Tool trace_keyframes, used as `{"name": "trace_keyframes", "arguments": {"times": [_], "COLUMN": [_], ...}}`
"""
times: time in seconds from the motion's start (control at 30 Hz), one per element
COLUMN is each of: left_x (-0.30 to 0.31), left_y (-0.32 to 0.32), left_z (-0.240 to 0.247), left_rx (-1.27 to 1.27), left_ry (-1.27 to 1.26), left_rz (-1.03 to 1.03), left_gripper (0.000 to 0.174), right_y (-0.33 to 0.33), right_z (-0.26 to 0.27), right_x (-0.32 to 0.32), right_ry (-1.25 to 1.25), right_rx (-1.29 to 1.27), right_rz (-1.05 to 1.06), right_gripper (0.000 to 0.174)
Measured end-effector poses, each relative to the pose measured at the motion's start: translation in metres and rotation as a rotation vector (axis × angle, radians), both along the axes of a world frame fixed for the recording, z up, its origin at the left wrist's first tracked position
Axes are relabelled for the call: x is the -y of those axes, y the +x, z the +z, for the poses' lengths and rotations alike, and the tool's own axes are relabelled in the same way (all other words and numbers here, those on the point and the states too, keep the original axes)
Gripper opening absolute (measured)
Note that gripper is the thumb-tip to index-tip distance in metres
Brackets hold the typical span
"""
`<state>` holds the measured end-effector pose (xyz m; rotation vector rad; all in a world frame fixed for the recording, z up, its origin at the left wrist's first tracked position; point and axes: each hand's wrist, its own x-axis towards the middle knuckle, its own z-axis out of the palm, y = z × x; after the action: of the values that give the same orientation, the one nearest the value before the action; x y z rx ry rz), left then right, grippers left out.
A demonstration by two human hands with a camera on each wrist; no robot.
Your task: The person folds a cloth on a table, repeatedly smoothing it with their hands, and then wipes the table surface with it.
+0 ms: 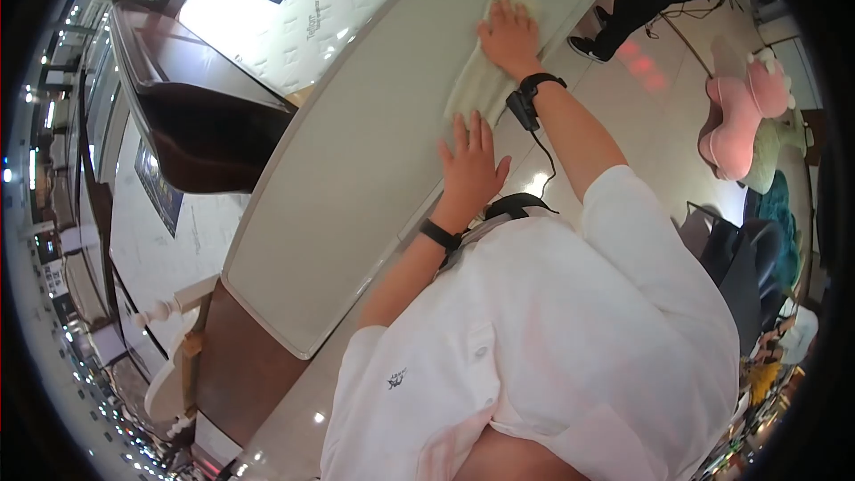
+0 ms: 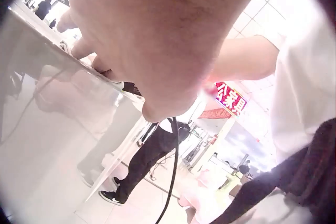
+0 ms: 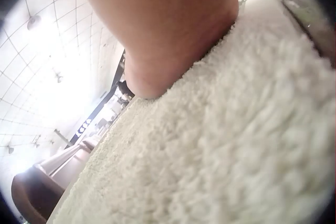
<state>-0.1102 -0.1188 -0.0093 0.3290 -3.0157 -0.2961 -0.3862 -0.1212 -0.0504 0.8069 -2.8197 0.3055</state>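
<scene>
A cream fluffy towel (image 1: 472,87) lies lengthwise along the near edge of a pale glossy tabletop (image 1: 347,134). My right hand (image 1: 514,43) rests flat near the towel's far end with fingers extended. In the right wrist view the palm's heel presses on the thick pile of the towel (image 3: 220,140). My left hand (image 1: 470,167) lies at the towel's closer end, fingers spread and straight, fingertips right at its edge. From the left wrist view this hand (image 2: 142,40) is low over the shiny table surface, thumb held out to the side.
A dark brown curved chair (image 1: 196,129) stands beyond the table's far side, near a white mattress (image 1: 303,27). At the upper right a person in black trousers (image 1: 646,0) stands by the table end. A pink cushioned stool (image 1: 737,125) is on the floor. A black cable (image 1: 550,165) hangs from my right wrist.
</scene>
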Motion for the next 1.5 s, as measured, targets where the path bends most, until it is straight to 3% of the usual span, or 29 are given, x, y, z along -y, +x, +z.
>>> {"name": "trace_keyframes", "arguments": {"times": [0.13, 0.3, 0.43, 0.63, 0.73, 0.83, 0.93, 1.03, 1.13, 1.23, 1.27, 1.33, 1.5], "left_x": [0.005, 0.015, 0.02, 0.03, 0.041, 0.047, 0.047, 0.051, 0.055, 0.057, 0.056, 0.055, 0.047], "left_y": [-0.004, 0.013, 0.035, 0.088, 0.111, 0.141, 0.173, 0.216, 0.27, 0.326, 0.343, 0.371, 0.423], "left_z": [0.001, 0.002, 0.003, 0.008, 0.016, 0.022, 0.011, 0.009, 0.007, 0.007, 0.007, 0.006, 0.021], "left_rx": [-0.012, 0.035, 0.041, -0.023, 0.058, -0.102, 0.021, 0.054, 0.054, -0.089, -0.079, -0.069, 0.01], "left_ry": [-0.011, 0.004, 0.017, -0.024, 0.09, 0.027, 0.045, 0.124, 0.05, -0.217, -0.177, -0.102, -0.187], "left_rz": [-0.042, -0.059, -0.021, 0.127, 0.203, 0.281, 0.374, 0.439, 0.563, 0.722, 0.776, 0.881, 1.173], "left_gripper": [0.073, 0.067, 0.061, 0.052, 0.044, 0.034, 0.031, 0.033, 0.033, 0.029, 0.03, 0.033, 0.043], "right_y": [-0.001, 0.012, 0.033, 0.106, 0.167, 0.228, 0.298, 0.368, 0.444, 0.516, 0.54, 0.583, 0.679], "right_z": [0.0, -0.011, -0.008, -0.015, -0.005, -0.007, -0.005, -0.004, -0.004, -0.003, -0.003, -0.004, -0.003], "right_x": [-0.018, 0.003, 0.041, 0.126, 0.16, 0.19, 0.212, 0.227, 0.244, 0.261, 0.264, 0.274, 0.29], "right_ry": [-0.041, -0.103, -0.042, 0.009, -0.002, -0.012, -0.041, -0.09, -0.14, -0.175, -0.17, -0.164, -0.17], "right_rx": [0.121, 0.088, 0.092, 0.0, -0.004, 0.001, -0.012, -0.024, -0.023, 0.034, 0.044, 0.057, 0.069], "right_rz": [-0.198, -0.29, -0.22, 0.136, 0.353, 0.527, 0.573, 0.789, 0.964, 1.104, 1.145, 1.225, 1.261], "right_gripper": [0.069, 0.071, 0.071, 0.07, 0.069, 0.07, 0.07, 0.07, 0.07, 0.07, 0.07, 0.07, 0.071]}}
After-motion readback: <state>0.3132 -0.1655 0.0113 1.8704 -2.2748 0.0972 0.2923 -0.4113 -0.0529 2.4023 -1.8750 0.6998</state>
